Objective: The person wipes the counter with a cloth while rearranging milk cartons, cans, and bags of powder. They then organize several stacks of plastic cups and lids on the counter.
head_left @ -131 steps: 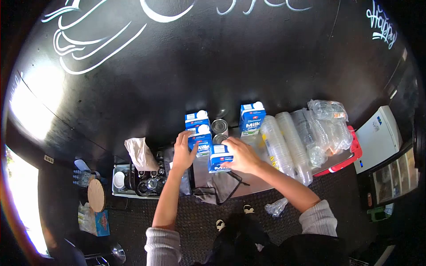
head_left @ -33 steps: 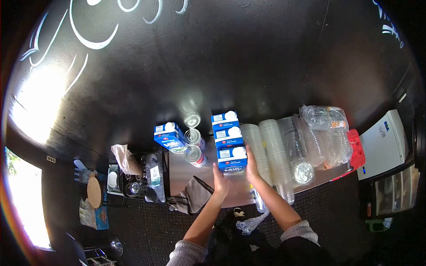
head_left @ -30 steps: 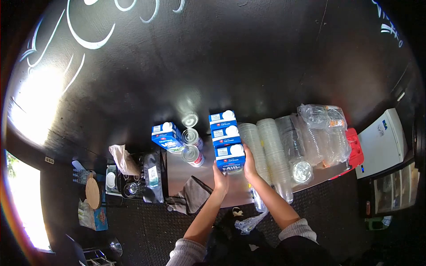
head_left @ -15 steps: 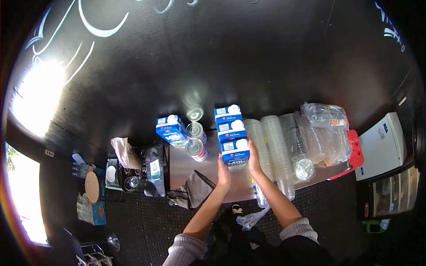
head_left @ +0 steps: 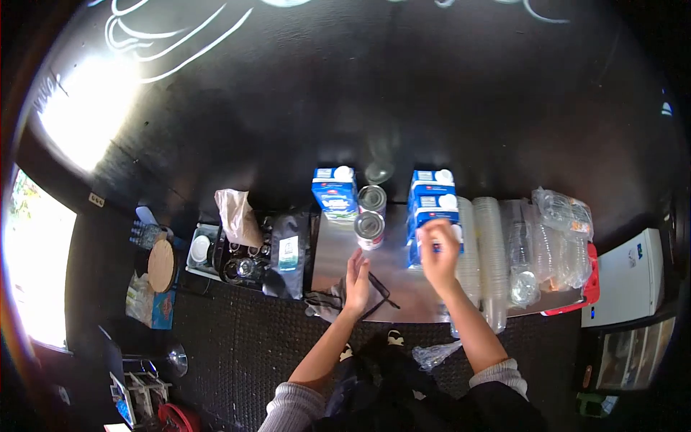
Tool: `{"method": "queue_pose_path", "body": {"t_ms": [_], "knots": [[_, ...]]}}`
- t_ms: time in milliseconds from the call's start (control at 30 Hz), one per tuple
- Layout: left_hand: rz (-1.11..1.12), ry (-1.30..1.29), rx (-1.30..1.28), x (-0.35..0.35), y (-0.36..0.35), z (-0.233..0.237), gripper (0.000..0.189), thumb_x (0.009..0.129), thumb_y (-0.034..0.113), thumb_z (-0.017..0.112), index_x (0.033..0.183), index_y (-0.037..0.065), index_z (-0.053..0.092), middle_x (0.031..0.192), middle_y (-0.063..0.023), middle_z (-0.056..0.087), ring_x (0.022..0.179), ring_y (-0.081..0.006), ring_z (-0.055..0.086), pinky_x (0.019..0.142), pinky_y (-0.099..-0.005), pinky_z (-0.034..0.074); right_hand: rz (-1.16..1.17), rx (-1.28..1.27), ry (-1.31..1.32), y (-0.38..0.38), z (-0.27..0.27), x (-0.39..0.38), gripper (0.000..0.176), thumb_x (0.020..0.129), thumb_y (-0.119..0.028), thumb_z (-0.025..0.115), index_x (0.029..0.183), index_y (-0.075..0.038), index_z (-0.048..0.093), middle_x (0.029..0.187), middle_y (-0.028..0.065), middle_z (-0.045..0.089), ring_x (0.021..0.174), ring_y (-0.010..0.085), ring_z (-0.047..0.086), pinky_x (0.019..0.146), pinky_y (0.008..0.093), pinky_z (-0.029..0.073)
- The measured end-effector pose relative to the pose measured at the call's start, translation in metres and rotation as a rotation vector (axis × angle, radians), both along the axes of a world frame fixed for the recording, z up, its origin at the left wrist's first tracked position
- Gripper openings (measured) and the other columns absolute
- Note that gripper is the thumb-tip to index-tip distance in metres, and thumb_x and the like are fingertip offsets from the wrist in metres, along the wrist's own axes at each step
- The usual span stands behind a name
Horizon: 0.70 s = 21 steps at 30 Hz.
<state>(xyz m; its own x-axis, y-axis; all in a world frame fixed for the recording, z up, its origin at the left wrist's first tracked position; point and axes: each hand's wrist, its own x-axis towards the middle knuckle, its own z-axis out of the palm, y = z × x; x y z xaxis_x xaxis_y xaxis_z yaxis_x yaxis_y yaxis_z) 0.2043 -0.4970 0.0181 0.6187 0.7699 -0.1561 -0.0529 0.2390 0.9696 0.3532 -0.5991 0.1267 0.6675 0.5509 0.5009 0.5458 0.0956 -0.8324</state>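
steel counter under milk-carton row | clear cup stacks touching row's right | lone carton, cans left of row | right hand curled over row's nearest carton, grip unclear | left hand flat, fingers together, left of row

A single head-worn camera is looking steeply down, almost from overhead, at the steel counter. It is framing the left hand and right hand centrally at arm's length, while its fisheye lens is bending the black wall above.
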Motion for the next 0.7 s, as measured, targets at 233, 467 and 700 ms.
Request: {"method": "queue_pose_path", "body": {"t_ms": [233,467,700], "knots": [[0.103,0.036,0.025,-0.059,0.039,0.029,0.040,0.092,0.015,0.048,0.128,0.002,0.037,0.125,-0.0137,0.045,0.115,-0.0203,0.043,0.096,-0.0320,0.036,0.093,-0.280,-0.600,0.143,0.004,-0.017,0.058,0.070,-0.012,0.067,0.122,-0.004,0.044,0.127,0.0154,0.042,0.116,0.0336,0.042,0.096,0.0429,0.033],[0.245,0.027,0.002,-0.121,0.073,0.022,0.044,0.092,0.020,0.052,0.129,0.003,0.036,0.124,-0.0106,0.045,0.109,-0.0171,0.046,0.091,-0.0307,0.038,-0.003,-0.683,-0.781,0.202,-0.009,-0.012,0.083,0.061,-0.019,0.077,0.132,-0.003,0.036,0.124,0.0136,0.041,0.120,0.0303,0.037,0.101,0.0529,0.028],[0.235,-0.006,-0.044,-0.152,0.086,0.008,0.042,0.092,0.020,0.051,0.129,0.007,0.037,0.126,-0.0047,0.043,0.108,-0.0140,0.046,0.085,-0.0278,0.038,0.017,-0.795,-0.831,0.215,-0.001,-0.027,0.056,0.058,-0.015,0.076,0.106,-0.006,0.049,0.098,0.0113,0.056,0.095,0.0281,0.055,0.079,0.0427,0.045]]}}
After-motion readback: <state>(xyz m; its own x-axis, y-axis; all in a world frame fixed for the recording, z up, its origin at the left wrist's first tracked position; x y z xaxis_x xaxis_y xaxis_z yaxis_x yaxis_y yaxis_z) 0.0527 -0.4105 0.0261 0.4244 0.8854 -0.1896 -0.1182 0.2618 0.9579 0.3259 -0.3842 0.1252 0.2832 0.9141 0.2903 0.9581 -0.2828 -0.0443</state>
